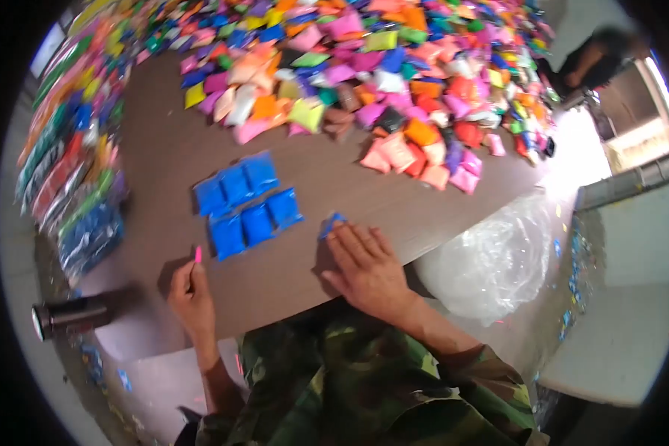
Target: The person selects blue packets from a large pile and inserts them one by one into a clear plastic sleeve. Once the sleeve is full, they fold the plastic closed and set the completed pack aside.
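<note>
My left hand [191,296] is closed near the table's front edge, with a small pink stick-like piece [198,254] poking up from between thumb and fingers. My right hand [366,266] lies with fingers stretched out on the tabletop. Under its fingertips a bit of blue plastic [334,222] shows; the fingers cover the rest. Ahead and between the hands, several blue packets [257,224] lie flat in two side-by-side rows. Neither hand touches these rows.
A large heap of small coloured packets [342,59] covers the back of the brown table [156,163]. Bagged bundles [89,230] line the left edge, near a dark flask [70,316]. A clear plastic bag [490,256] hangs front right. Another person [595,63] is at the far right.
</note>
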Tool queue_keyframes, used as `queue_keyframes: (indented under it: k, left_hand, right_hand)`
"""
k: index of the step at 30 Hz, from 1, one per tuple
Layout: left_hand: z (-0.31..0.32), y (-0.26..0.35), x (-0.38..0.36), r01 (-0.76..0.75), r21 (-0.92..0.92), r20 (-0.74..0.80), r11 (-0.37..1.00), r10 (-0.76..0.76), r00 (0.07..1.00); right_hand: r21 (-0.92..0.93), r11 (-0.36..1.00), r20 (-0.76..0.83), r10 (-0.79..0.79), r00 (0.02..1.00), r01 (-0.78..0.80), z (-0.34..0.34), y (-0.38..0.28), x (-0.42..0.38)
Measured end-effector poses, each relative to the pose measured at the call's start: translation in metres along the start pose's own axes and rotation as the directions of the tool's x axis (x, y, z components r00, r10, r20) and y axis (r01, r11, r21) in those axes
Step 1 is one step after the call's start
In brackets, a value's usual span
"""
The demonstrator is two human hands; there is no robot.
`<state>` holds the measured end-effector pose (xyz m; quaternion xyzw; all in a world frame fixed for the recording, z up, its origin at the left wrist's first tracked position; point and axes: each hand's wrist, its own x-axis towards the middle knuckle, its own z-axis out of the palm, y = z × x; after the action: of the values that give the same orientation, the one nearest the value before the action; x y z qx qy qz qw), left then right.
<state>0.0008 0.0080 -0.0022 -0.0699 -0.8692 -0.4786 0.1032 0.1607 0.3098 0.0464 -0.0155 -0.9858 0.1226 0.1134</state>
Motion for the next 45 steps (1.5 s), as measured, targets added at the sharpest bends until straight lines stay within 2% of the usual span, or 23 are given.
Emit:
queue_keyframes:
  k: [6, 12, 15, 18, 21, 27, 30, 31, 33, 35, 36, 37, 38, 40, 43, 45]
  left_hand:
    - [-0.001, 0.006, -0.001, 0.026, -0.094, 0.024, 0.995, -0.024, 0.999]
    - [-0.001, 0.011, 0.000, 0.005, -0.074, 0.012, 0.997, -0.004, 1.000]
    - [0.000, 0.010, 0.002, 0.027, -0.091, 0.022, 0.995, -0.025, 0.999]
    - [-0.001, 0.010, 0.002, 0.056, -0.111, 0.034, 0.992, -0.052, 0.998]
    - [-0.002, 0.009, 0.003, 0.041, -0.100, 0.041, 0.994, -0.037, 0.998]
    - [0.001, 0.006, 0.004, 0.051, -0.093, 0.029, 0.994, -0.048, 0.998]
    - [0.001, -0.008, 0.004, -0.061, 0.035, -0.003, 0.998, 0.061, 0.998]
    - [0.003, -0.008, 0.003, -0.008, -0.001, 0.012, 1.000, 0.008, 1.000]
    - [0.001, 0.001, 0.004, 0.104, -0.043, 0.051, 0.994, -0.101, 0.994]
    - [0.006, 0.010, 0.001, 0.061, -0.017, 0.045, 0.998, -0.060, 0.997]
    - [-0.001, 0.014, 0.002, 0.047, 0.022, 0.019, 0.999, -0.047, 0.999]
    - [0.004, 0.001, 0.001, -0.022, -0.024, -0.028, 0.999, 0.021, 0.999]
    - [0.003, -0.004, 0.001, 0.010, -0.030, -0.012, 1.000, -0.010, 1.000]
    - [-0.001, 0.000, 0.004, 0.040, -0.049, -0.002, 0.998, -0.041, 0.999]
    - [0.000, 0.007, 0.001, 0.057, -0.085, -0.011, 0.995, -0.058, 0.998]
    - [0.002, 0.009, 0.002, 0.061, -0.118, -0.015, 0.991, -0.063, 0.998]
  right_hand:
    - [-0.076, 0.996, -0.061, -0.040, 0.997, 0.035, 0.004, 0.004, 0.005]
    - [-0.073, 0.997, -0.044, -0.038, 0.998, 0.034, 0.000, -0.003, -0.001]
    - [-0.008, 1.000, -0.020, -0.024, 1.000, 0.023, -0.004, 0.001, 0.002]
    - [0.022, 1.000, -0.093, -0.001, 0.996, 0.003, -0.009, 0.008, -0.003]
    - [0.004, 1.000, -0.038, -0.010, 0.999, 0.010, -0.009, 0.023, -0.010]
    - [-0.069, 0.997, -0.034, 0.023, 0.999, -0.025, -0.006, 0.016, -0.011]
    - [0.016, 0.999, -0.006, 0.046, 0.999, -0.046, -0.013, 0.015, -0.007]
    - [0.014, 0.999, -0.067, 0.029, 0.997, -0.028, -0.014, 0.016, -0.006]
    - [-0.025, 0.999, -0.089, 0.027, 0.996, -0.029, -0.019, 0.016, 0.003]
    - [-0.020, 1.000, -0.068, 0.013, 0.998, -0.014, -0.015, 0.014, 0.002]
    - [-0.005, 0.999, -0.072, 0.041, 0.997, -0.042, -0.016, 0.013, 0.002]
    - [0.021, 0.998, -0.071, 0.058, 0.996, -0.057, -0.019, 0.013, 0.003]
    - [0.054, 0.996, -0.061, 0.071, 0.996, -0.068, -0.017, 0.011, 0.003]
    - [0.253, 0.958, -0.096, 0.166, 0.981, -0.137, -0.005, 0.015, 0.005]
    - [0.483, 0.841, -0.081, 0.322, 0.943, -0.245, -0.001, 0.009, 0.007]
    - [0.532, 0.796, -0.064, 0.376, 0.925, -0.287, 0.001, 0.011, 0.007]
